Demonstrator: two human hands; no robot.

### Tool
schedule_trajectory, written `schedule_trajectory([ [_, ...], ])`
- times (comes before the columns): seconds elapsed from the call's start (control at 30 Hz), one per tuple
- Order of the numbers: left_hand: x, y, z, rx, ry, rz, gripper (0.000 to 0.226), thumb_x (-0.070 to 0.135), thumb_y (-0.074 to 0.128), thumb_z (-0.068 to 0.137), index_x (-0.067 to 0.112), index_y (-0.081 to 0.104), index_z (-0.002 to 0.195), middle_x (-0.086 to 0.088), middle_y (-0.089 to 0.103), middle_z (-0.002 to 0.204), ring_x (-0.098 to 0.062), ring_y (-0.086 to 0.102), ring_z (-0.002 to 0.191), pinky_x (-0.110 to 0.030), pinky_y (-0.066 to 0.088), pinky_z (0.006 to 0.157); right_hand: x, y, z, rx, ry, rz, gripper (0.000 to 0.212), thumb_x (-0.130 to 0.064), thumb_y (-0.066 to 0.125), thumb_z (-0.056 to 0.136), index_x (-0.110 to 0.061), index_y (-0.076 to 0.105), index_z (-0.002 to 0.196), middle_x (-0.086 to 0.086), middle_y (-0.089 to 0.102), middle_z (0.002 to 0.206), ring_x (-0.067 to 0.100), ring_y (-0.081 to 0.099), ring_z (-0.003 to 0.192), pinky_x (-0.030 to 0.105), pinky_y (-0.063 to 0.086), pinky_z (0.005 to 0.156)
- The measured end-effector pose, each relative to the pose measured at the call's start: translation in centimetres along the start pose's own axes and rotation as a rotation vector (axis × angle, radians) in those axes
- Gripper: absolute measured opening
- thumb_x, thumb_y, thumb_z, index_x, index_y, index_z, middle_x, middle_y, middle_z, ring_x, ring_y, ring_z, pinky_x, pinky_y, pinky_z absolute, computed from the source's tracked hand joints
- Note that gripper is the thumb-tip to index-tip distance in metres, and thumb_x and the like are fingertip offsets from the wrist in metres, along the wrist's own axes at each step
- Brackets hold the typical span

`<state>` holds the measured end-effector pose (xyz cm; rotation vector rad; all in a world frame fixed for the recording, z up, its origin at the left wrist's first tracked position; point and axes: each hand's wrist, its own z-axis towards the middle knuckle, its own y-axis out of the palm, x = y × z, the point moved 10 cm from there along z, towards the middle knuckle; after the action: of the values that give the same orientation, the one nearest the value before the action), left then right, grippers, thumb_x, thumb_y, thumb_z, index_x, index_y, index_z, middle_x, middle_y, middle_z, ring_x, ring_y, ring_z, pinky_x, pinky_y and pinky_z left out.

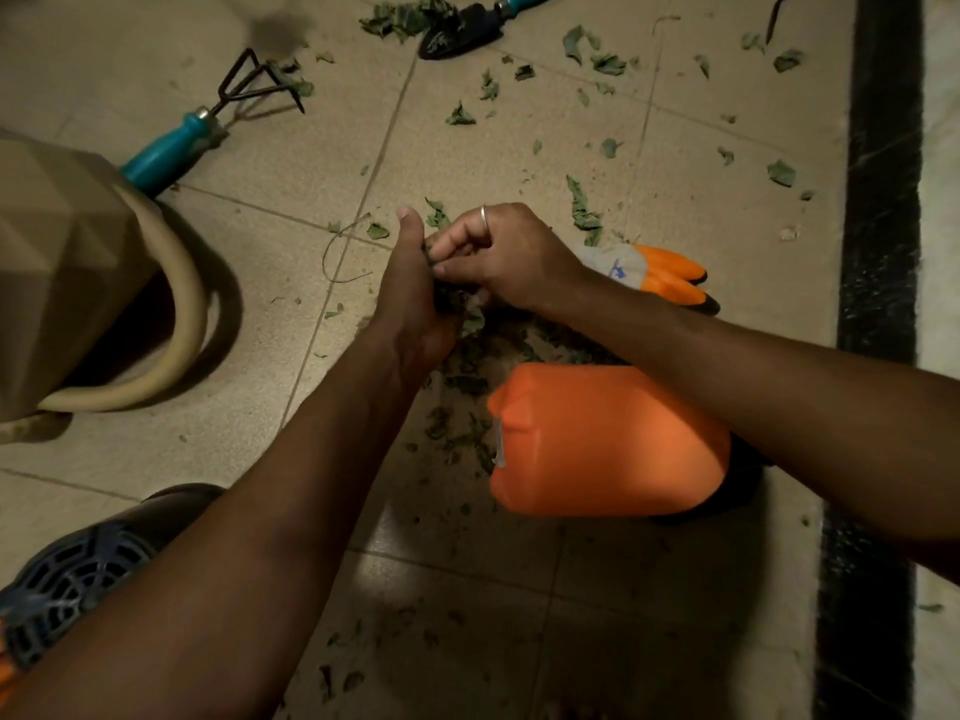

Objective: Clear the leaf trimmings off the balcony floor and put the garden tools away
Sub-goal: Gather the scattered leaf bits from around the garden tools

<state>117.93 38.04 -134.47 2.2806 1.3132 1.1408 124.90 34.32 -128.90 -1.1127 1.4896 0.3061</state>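
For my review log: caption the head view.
Left hand and right hand hold leaf trimmings; rake and trowel lie beyond.

Blue mark on the glove (pixel 660 275) cannot be read

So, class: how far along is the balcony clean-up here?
Early. A leaf pile is gathered below the hands. The left hand and right hand hold a leaf clump. Left: scattered leaves on the floor, and the rake and trowel lie out.
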Motion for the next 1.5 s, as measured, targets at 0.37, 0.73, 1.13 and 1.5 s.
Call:
schedule_trajectory([
  [0.37, 2.5, -4.5, -0.5, 0.229, 0.122, 0.051, 0.048, 0.064, 0.040, 0.102, 0.019, 0.052, 0.092, 0.010, 0.037, 0.056, -0.005, 0.028, 0.045, -0.020, 0.021, 0.039, -0.4, -2.1, 3.1, 0.123, -0.111, -0.278, 0.027, -0.014, 0.064, 0.089, -0.019, 0.075, 0.113, -0.005, 0.057, 0.113, 0.006, 0.057, 0.103, 0.019, 0.046, 0.093],
  [0.73, 3.0, -8.0, -1.1, 0.310, 0.118, -0.023, 0.053, 0.066, 0.033, 0.103, 0.025, 0.038, 0.070, 0.008, 0.030, 0.052, -0.008, 0.023, 0.042, -0.019, 0.019, 0.037, 0.2, 5.0, 3.6, -0.125, -0.274, -0.937, 0.020, -0.010, 0.057, 0.091, -0.004, 0.067, 0.107, 0.015, 0.056, 0.117, 0.031, 0.053, 0.106, 0.042, 0.049, 0.085],
  [1.13, 3.8, -9.0, -1.8, 0.310, 0.131, -0.007, 0.052, 0.066, 0.037, 0.103, 0.025, 0.040, 0.070, 0.008, 0.030, 0.055, -0.008, 0.024, 0.045, -0.022, 0.018, 0.039, 0.5, 4.9, -0.3, -0.331, -0.063, -0.761, 0.041, -0.031, 0.062, 0.088, -0.020, 0.069, 0.127, 0.001, 0.059, 0.114, 0.017, 0.058, 0.106, 0.033, 0.050, 0.088],
  [1.5, 3.5, -7.4, -1.2, 0.273, 0.122, 0.003, 0.052, 0.064, 0.036, 0.104, 0.024, 0.038, 0.070, 0.008, 0.028, 0.053, -0.008, 0.022, 0.042, -0.020, 0.020, 0.037, 0.0, 7.1, -2.7, -0.292, -0.259, -1.011, 0.017, -0.004, 0.052, 0.092, -0.005, 0.061, 0.107, 0.017, 0.052, 0.110, 0.033, 0.054, 0.089, 0.036, 0.030, 0.063],
])
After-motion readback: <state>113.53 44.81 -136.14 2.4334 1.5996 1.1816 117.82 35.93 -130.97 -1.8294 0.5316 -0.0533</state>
